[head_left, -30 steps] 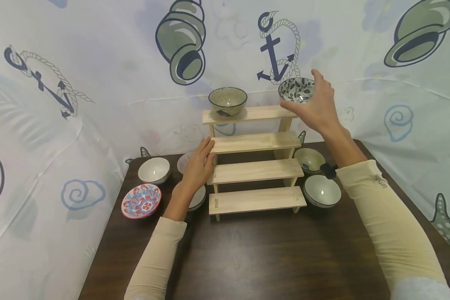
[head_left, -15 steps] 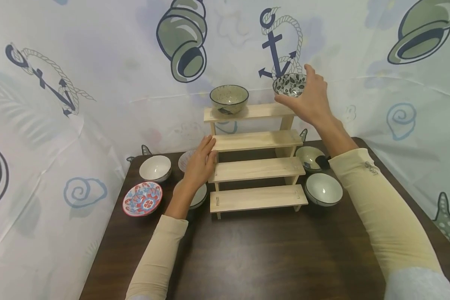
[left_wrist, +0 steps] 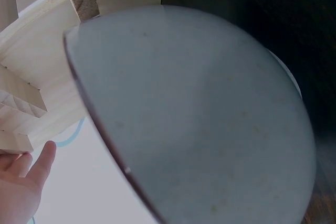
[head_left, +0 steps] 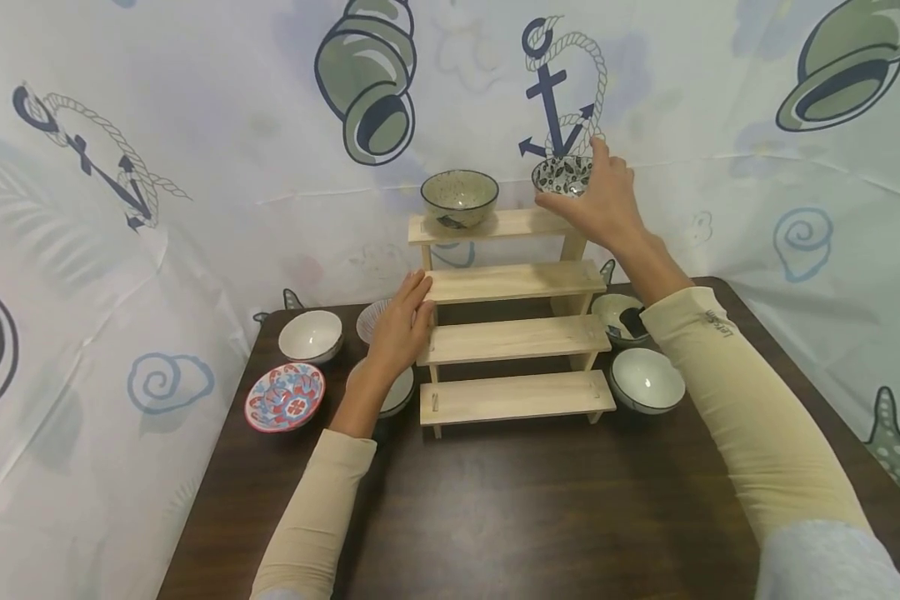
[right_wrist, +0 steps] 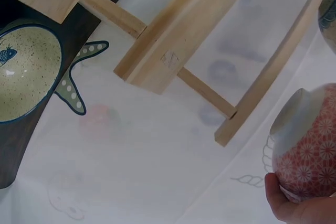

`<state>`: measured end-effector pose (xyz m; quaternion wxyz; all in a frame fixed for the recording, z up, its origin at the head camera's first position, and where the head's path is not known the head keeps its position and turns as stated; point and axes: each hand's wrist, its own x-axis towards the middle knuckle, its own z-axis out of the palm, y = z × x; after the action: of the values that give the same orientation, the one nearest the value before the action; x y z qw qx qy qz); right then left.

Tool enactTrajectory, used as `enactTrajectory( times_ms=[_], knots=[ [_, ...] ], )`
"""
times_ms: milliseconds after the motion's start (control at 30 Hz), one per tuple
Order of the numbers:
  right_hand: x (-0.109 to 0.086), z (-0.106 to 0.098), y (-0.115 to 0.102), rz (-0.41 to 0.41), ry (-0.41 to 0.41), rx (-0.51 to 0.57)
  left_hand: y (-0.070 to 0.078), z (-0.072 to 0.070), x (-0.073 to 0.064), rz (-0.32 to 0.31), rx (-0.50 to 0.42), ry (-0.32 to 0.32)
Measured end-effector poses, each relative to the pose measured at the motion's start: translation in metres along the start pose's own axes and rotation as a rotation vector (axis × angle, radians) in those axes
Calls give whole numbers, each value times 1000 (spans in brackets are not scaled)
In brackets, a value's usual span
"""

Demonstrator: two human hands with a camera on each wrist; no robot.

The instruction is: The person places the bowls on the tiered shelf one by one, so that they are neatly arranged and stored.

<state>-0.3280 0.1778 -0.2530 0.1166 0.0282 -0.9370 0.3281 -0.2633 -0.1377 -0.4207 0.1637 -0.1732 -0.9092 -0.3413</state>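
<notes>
My right hand (head_left: 606,204) grips a bowl (head_left: 558,177) by its sides, thumb in front and fingers behind. Black leaf patterns cover the bowl's inside; its red floral outside (right_wrist: 310,156) shows in the right wrist view. It is over the right part of the top tier of a wooden stepped stand (head_left: 521,337), apparently just off the board. A speckled beige bowl (head_left: 460,200) sits on that tier's left end. My left hand (head_left: 401,329) touches the stand's left side with fairly straight fingers. In the left wrist view, a grey-white bowl (left_wrist: 199,114) blocks much of the scene.
On the dark table (head_left: 487,508), left of the stand, are a white bowl (head_left: 311,336), a red-blue patterned bowl (head_left: 285,397), a striped bowl (head_left: 371,319) and a partly hidden bowl (head_left: 397,392). To its right are a greenish bowl (head_left: 613,312) and a white bowl (head_left: 647,381).
My right hand has carried the leaf-patterned bowl leftward over the top tier, with a slight dip in the last half second. The left hand stays at the stand's side.
</notes>
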Motion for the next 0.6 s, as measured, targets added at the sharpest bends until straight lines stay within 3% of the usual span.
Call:
enactTrajectory(
  times_ms=[600],
  knots=[
    [11,22,0,-9,-28,36,-1,-1,-1,-5,-3,3]
  ],
)
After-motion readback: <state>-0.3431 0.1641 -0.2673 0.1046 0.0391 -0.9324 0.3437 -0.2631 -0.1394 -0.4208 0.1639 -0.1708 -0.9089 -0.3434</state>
